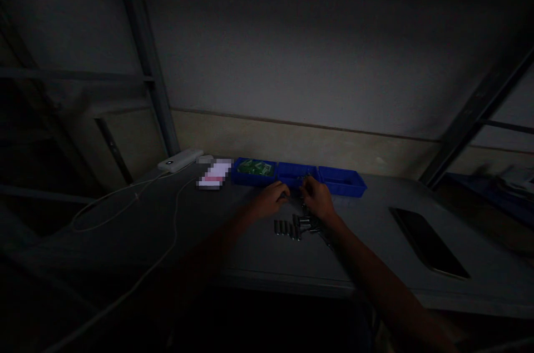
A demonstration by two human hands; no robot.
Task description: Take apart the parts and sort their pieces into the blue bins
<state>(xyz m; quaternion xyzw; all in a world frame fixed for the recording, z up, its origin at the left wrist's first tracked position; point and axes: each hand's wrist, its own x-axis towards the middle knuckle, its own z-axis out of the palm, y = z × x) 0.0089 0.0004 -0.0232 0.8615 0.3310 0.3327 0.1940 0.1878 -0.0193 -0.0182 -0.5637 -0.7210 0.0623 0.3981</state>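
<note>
1. Progress, judging by layout only: work looks partway. Short metal pieces (pixel 287 228) stand in a neat row on the bench (pixel 250 255), approx. four or five; exact count n/a in this light.
2. Just R of that row, a loose pile (pixel 305 222) of similar shiny bits lies unsorted, so prob. a fair amt is left to handle.
3. Middle blue tray (pixel 287 175) has a few small shiny bits near its R side, by the fingertips; too dark to ID. L blue tray (pixel 251 179) holds green packets (pixel 255 167). R blue tray (pixel 344 192) sits next in line; contents, if any, hard to make out.
4. L hand (pixel 272 199): in front of the L/middle trays, fingers curled, thumb side facing R hand; seems to pinch a small dark item (pixel 284 195) at the fingertips, type unclear.
5. R hand (pixel 319 197): at the middle tray's front R edge, fingers bent & pointing down/inward, back of hand up. Can't tell whether it grips a bit or only touches.
6. Arms: both reach fwd from the near edge, converging; hands near each other, not touching. R forearm passes just beside the pile.
7. Off to the sides: lit phone (blurred) (pixel 214 174) on L, dark tablet-like slab (pixel 431 243) on R, both well apart from the pile.
</note>
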